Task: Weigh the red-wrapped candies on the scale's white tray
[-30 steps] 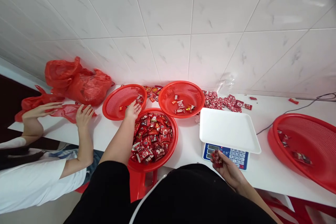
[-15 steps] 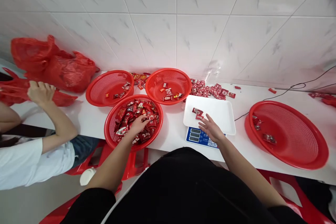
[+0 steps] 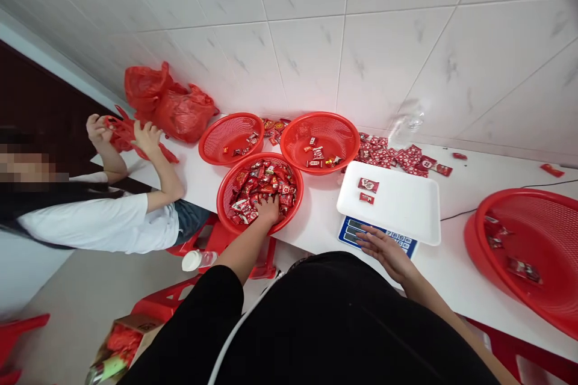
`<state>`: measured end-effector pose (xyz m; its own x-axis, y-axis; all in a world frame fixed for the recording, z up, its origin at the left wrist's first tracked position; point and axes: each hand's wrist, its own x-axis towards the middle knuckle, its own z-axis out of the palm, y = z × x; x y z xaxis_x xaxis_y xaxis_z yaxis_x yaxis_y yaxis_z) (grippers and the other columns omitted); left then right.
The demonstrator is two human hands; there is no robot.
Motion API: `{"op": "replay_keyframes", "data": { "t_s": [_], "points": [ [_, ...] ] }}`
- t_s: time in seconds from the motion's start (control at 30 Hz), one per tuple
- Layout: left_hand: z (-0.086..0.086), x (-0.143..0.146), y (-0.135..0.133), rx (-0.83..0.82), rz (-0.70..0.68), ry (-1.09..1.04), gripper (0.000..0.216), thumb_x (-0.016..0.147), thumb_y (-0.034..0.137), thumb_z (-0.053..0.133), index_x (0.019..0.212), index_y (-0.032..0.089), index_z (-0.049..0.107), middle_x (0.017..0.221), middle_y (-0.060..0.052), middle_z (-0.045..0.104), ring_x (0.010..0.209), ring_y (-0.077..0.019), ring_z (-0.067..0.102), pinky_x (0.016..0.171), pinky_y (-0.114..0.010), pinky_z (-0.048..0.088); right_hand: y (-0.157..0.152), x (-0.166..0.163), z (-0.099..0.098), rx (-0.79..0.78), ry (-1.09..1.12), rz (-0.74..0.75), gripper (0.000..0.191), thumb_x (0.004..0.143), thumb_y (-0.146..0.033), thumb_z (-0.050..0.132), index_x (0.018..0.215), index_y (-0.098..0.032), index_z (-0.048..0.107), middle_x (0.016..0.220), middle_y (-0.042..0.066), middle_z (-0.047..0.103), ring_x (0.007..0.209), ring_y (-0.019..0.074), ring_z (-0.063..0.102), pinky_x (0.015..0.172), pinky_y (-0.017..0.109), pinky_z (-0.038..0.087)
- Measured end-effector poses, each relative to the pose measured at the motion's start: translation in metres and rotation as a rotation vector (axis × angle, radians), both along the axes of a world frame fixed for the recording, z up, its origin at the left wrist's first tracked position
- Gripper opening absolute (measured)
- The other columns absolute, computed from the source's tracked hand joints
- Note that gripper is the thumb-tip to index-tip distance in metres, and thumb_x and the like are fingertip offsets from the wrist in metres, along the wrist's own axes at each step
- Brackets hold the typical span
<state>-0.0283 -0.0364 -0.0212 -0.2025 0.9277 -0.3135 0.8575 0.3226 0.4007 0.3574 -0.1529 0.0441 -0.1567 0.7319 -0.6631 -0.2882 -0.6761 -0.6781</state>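
My left hand (image 3: 268,210) is inside the red basket (image 3: 220,207), its fingers spread over a heap of wrapped candies (image 3: 266,177). The fingertips touch the wrappers, and none is clearly gripped. In front of the scale (image 3: 350,231), my right hand (image 3: 386,249) hovers with fingers stretched out and nothing in it. Resting on the scale, a white tray (image 3: 406,204) carries a larger red packet (image 3: 369,184) and a smaller red candy (image 3: 366,198). My right hand partly hides the scale's keys and display.
Behind stand two red baskets (image 3: 205,147) (image 3: 289,117) with a few candies; another red basket (image 3: 474,252) is at right. Loose red packets (image 3: 383,153) lie by the wall. At left a co-worker's hands (image 3: 147,137) handle a red plastic bag (image 3: 121,129). A lidded jar (image 3: 194,260) stands below.
My view has swung left. My left hand has gone from a pinch to spread fingers deeper in the candies. My right hand has drawn back from the tray's candies toward me.
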Motion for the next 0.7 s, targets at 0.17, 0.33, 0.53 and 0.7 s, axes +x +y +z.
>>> {"op": "replay_keyframes", "data": {
  "t_s": [0.17, 0.33, 0.53, 0.7],
  "points": [
    [0.002, 0.006, 0.010, -0.025, -0.042, -0.048, 0.070, 0.057, 0.018, 0.086, 0.122, 0.016, 0.059, 0.137, -0.027, 0.051, 0.127, -0.0461, 0.044, 0.105, -0.051, 0.030, -0.003, 0.004, 0.000, -0.003, 0.003, 0.000, 0.042, 0.075, -0.045, 0.077, 0.112, -0.027, 0.068, 0.116, 0.007, 0.074, 0.106, 0.0227, 0.069, 0.095, 0.034, 0.054],
    [0.012, -0.008, 0.021, -0.021, 0.027, -0.152, 0.039, 0.065, 0.017, 0.079, 0.102, 0.017, 0.064, 0.107, -0.017, 0.067, 0.107, -0.0344, 0.059, 0.091, -0.041, 0.040, -0.009, 0.007, -0.006, -0.004, 0.003, 0.004, 0.042, 0.076, -0.046, 0.076, 0.113, -0.028, 0.068, 0.117, 0.007, 0.073, 0.106, 0.0226, 0.069, 0.094, 0.034, 0.054],
    [0.031, -0.034, 0.032, 0.012, 0.122, -0.219, 0.013, 0.077, 0.029, 0.066, 0.086, 0.019, 0.064, 0.081, -0.006, 0.068, 0.081, -0.0220, 0.062, 0.074, -0.031, 0.046, -0.016, 0.009, -0.006, 0.001, 0.000, -0.014, 0.036, 0.076, -0.045, 0.076, 0.109, -0.030, 0.070, 0.115, 0.005, 0.074, 0.103, 0.0222, 0.069, 0.093, 0.034, 0.055],
    [0.031, -0.027, 0.028, -0.081, 0.010, -0.226, 0.042, 0.065, 0.033, 0.080, 0.100, 0.018, 0.064, 0.107, -0.012, 0.068, 0.096, -0.0262, 0.063, 0.080, -0.031, 0.045, -0.021, 0.012, -0.003, -0.003, -0.012, -0.023, 0.034, 0.078, -0.043, 0.075, 0.109, -0.029, 0.070, 0.114, 0.005, 0.074, 0.102, 0.0200, 0.069, 0.089, 0.030, 0.055]
  ]
}}
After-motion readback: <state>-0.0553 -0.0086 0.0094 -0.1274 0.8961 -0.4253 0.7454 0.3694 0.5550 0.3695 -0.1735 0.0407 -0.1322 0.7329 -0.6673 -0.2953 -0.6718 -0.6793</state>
